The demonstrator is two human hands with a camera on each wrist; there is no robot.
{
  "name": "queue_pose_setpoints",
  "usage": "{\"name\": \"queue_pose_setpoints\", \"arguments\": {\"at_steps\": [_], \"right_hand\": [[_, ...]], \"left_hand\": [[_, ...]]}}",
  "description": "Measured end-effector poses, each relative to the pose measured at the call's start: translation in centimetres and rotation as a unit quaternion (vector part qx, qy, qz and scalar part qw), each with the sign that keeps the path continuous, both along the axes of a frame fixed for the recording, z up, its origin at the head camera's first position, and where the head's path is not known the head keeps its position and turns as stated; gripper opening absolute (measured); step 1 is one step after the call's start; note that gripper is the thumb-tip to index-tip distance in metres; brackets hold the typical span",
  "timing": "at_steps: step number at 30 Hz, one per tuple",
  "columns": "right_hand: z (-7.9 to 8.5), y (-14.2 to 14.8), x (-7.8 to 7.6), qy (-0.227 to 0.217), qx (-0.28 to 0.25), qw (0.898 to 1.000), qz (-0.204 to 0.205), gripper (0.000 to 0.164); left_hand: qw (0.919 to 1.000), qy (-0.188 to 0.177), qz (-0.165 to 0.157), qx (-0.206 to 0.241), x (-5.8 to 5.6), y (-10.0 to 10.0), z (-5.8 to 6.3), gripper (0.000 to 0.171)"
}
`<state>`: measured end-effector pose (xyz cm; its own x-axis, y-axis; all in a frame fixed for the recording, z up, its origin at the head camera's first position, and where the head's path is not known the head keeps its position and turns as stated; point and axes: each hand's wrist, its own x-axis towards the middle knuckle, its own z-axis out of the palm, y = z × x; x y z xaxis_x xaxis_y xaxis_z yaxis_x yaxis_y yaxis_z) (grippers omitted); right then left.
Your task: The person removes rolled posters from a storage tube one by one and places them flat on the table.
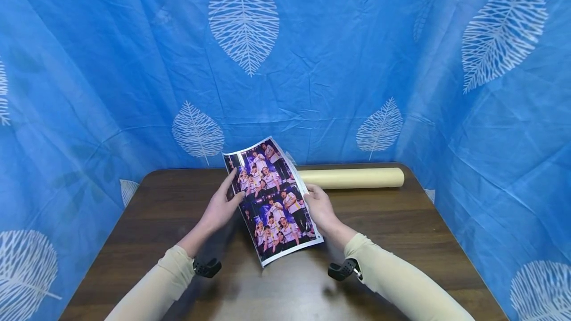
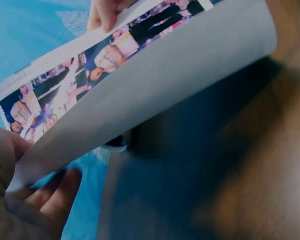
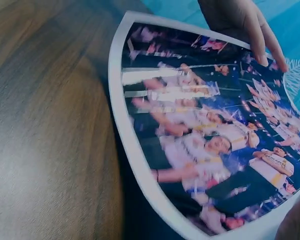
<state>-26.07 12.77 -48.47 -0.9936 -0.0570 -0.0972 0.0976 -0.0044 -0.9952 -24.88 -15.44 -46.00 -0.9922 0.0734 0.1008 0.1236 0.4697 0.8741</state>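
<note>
A glossy photo sheet (image 1: pixel 272 202) printed with two similar group pictures is held tilted above the table. Its white-bordered surface bends in a curve, as the right wrist view also shows. My left hand (image 1: pixel 220 207) grips the left long edge, thumb on the printed face and other fingers behind. On the opposite edge, my right hand (image 1: pixel 322 208) pinches the white border; most of its fingers are hidden behind the sheet. In the left wrist view the plain pale back of the sheet (image 2: pixel 180 85) faces the camera.
A pale yellow roll or tube (image 1: pixel 357 178) lies along the back of the dark wooden table (image 1: pixel 383 222), its left end hidden behind the sheet. A blue curtain (image 1: pixel 312 63) with white leaf prints hangs around the table. Dark bands (image 1: pixel 343 269) sit at both wrists.
</note>
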Motion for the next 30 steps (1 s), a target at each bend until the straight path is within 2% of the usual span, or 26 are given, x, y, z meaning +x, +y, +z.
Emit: {"name": "queue_pose_setpoints", "arguments": {"at_steps": [2,5,9,13,17,20,24,26,30], "right_hand": [[-0.3,0.2,0.1,0.007,-0.015,1.000,-0.012,0.034],[-0.8,0.6,0.2,0.025,-0.019,0.999,-0.029,0.034],[-1.5,1.4,0.5,0.051,0.015,0.998,-0.019,0.037],[-2.0,2.7,0.8,0.055,0.061,0.996,0.042,0.055],[-2.4,4.7,1.1,0.015,0.081,0.991,0.109,0.065],[-2.7,6.8,1.4,-0.022,0.089,0.985,0.146,0.069],[-3.0,9.8,1.9,-0.046,0.127,0.972,0.191,0.074],[-2.9,11.3,2.3,-0.041,0.160,0.963,0.213,0.075],[-2.6,13.9,3.3,-0.025,0.200,0.944,0.263,0.077]], "left_hand": [[0.9993,-0.027,-0.010,0.023,0.2,0.3,-0.3,0.069],[0.9944,-0.059,-0.023,0.084,0.2,0.6,-0.5,0.065],[0.9876,-0.084,-0.037,0.127,0.1,0.8,-0.5,0.066],[0.9845,-0.098,-0.074,0.125,0.1,1.2,-0.6,0.068],[0.9779,-0.107,-0.128,0.126,0.4,2.4,-0.8,0.069],[0.9716,-0.113,-0.167,0.124,0.7,3.3,-1.5,0.069],[0.9599,-0.123,-0.219,0.124,1.2,4.5,-2.7,0.070],[0.9543,-0.136,-0.237,0.120,1.5,5.1,-3.3,0.071],[0.9530,-0.146,-0.256,0.072,2.2,6.5,-4.4,0.073]]}}
